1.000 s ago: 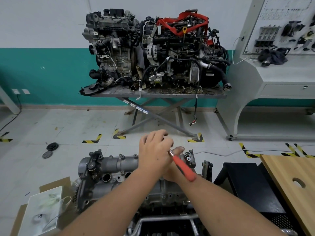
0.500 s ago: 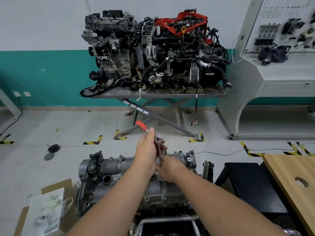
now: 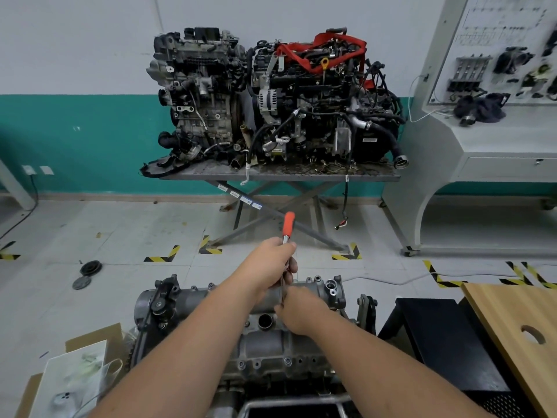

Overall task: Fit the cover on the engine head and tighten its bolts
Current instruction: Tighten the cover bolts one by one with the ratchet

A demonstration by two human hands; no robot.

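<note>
The grey metal cover (image 3: 187,300) lies on the engine head (image 3: 271,354) low in the middle of the head view. My left hand (image 3: 268,263) grips the ratchet wrench (image 3: 288,224) near its head, its orange handle pointing up and away from me. A thin shaft runs down from the wrench to the cover. My right hand (image 3: 301,312) sits just below, fingers curled around the lower end of that shaft at the cover's far right part. The bolt under the tool is hidden by my hands.
Two complete engines stand on a scissor-leg table (image 3: 280,176) by the far wall. A grey training console (image 3: 482,146) is at the right. A wooden board (image 3: 518,333) and a black stand (image 3: 437,336) are near right. A cardboard box with papers (image 3: 75,378) is near left. Round black parts (image 3: 90,268) lie on the floor.
The orange handle swung from pointing right toward me, over to the left, and now stands upright and away. My left hand rose with it; my right hand stayed at the cover.
</note>
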